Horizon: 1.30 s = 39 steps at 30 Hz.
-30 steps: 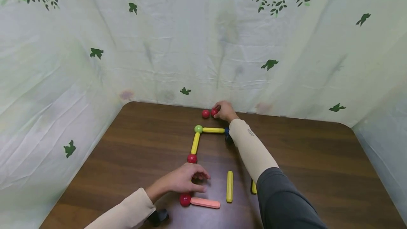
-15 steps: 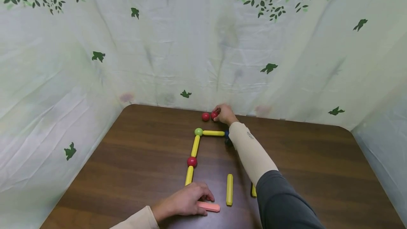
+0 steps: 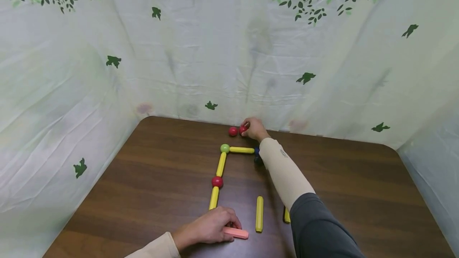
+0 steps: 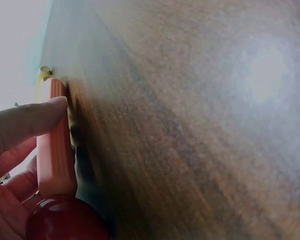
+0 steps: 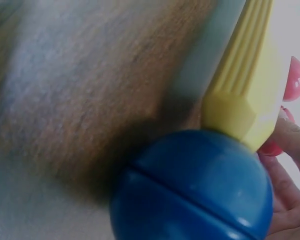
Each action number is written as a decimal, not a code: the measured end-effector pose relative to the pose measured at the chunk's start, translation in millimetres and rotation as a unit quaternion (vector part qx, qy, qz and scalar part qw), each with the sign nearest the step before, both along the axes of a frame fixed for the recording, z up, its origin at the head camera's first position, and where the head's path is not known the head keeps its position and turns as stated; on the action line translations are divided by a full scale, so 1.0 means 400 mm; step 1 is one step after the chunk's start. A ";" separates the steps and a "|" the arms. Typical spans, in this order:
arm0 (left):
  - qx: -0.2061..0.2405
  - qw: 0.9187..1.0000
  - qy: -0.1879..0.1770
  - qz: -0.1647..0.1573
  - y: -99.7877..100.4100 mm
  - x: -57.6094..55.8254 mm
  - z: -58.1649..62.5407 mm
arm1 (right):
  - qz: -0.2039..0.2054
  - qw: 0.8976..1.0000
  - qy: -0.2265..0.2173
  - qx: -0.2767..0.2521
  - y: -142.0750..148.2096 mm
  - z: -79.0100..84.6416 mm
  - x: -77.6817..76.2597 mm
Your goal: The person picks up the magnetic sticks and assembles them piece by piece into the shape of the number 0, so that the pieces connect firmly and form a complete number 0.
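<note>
My left hand (image 3: 216,226) pinches a pink stick (image 3: 236,233) between thumb and fingers, low over the table. In the left wrist view a red ball (image 4: 65,220) sits at the near end of that stick. At the table's back edge my right hand (image 3: 255,128) holds a red ball (image 3: 242,129) by thumb and fingers, beside another red ball (image 3: 233,131). A joined chain lies between the hands: yellow stick (image 3: 214,197), red ball (image 3: 217,181), yellow stick (image 3: 221,164), green ball (image 3: 224,148), yellow stick (image 3: 242,150) and blue ball (image 5: 190,185). My left hand covers the chain's near end.
A loose yellow stick (image 3: 259,214) lies to the right of the left hand. Another yellow stick (image 3: 287,215) is partly hidden by the right sleeve (image 3: 319,222). A pale curtain (image 3: 229,51) with leaf prints hangs right behind the brown table (image 3: 161,162).
My left hand has come down toward me and taken hold of the pink stick, uncovering a yellow stick of the chain. The right hand stays on the red ball.
</note>
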<state>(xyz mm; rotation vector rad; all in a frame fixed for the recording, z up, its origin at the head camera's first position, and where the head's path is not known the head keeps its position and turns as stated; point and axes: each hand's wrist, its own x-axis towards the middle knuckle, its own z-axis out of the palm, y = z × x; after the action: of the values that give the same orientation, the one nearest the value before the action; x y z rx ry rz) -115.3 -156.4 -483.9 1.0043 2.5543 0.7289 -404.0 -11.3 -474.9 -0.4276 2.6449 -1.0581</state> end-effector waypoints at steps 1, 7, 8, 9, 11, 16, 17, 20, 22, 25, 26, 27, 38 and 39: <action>0.001 1.000 -0.001 -0.001 0.002 0.000 -0.001 | 0.001 1.000 0.002 0.004 0.005 -0.001 0.001; -0.007 0.999 -0.032 0.018 0.008 0.001 0.003 | 0.024 1.000 0.000 -0.007 0.038 0.023 0.017; -0.004 0.999 -0.034 0.022 0.006 0.001 0.003 | 0.031 0.999 -0.001 -0.017 0.044 0.033 0.022; -0.001 0.999 -0.034 0.026 0.005 0.001 0.003 | 0.038 0.999 -0.002 -0.025 0.051 0.043 0.029; 0.006 0.999 -0.037 0.030 0.005 0.002 0.005 | 0.050 0.998 0.000 -0.039 0.070 0.064 0.049; 0.020 0.998 -0.047 0.039 0.007 0.002 0.003 | 0.045 0.997 0.007 -0.070 0.118 0.102 0.117; 0.023 0.998 -0.047 0.040 0.008 0.002 0.002 | 0.043 0.996 0.006 -0.078 0.129 0.107 0.134; 0.030 0.998 -0.046 0.038 0.010 -0.002 -0.002 | 0.040 0.994 0.009 -0.099 0.164 0.109 0.183; 0.032 0.998 -0.036 0.032 0.011 -0.006 -0.005 | 0.037 0.993 0.009 -0.116 0.189 0.110 0.219; 0.037 0.999 -0.020 0.024 0.012 -0.009 -0.008 | 0.039 0.987 -0.001 -0.153 0.224 0.107 0.277; 0.040 0.999 -0.015 0.022 0.012 -0.010 -0.009 | 0.040 0.985 -0.008 -0.166 0.235 0.105 0.298; 0.043 0.999 -0.012 0.020 0.012 -0.011 -0.010 | 0.041 0.983 -0.015 -0.177 0.244 0.104 0.319; 0.050 0.999 0.001 0.003 0.021 -0.013 -0.008 | 0.096 0.964 -0.124 -0.216 0.310 0.048 0.554; 0.051 0.999 0.001 0.003 0.022 -0.012 -0.007 | 0.101 0.962 -0.129 -0.218 0.311 0.044 0.572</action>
<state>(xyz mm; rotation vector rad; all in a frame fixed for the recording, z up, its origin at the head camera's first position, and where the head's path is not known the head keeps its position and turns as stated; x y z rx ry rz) -120.1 -147.5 -486.5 1.0300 2.5454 0.8684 -175.2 113.2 -457.3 -0.5846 2.0847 -1.5132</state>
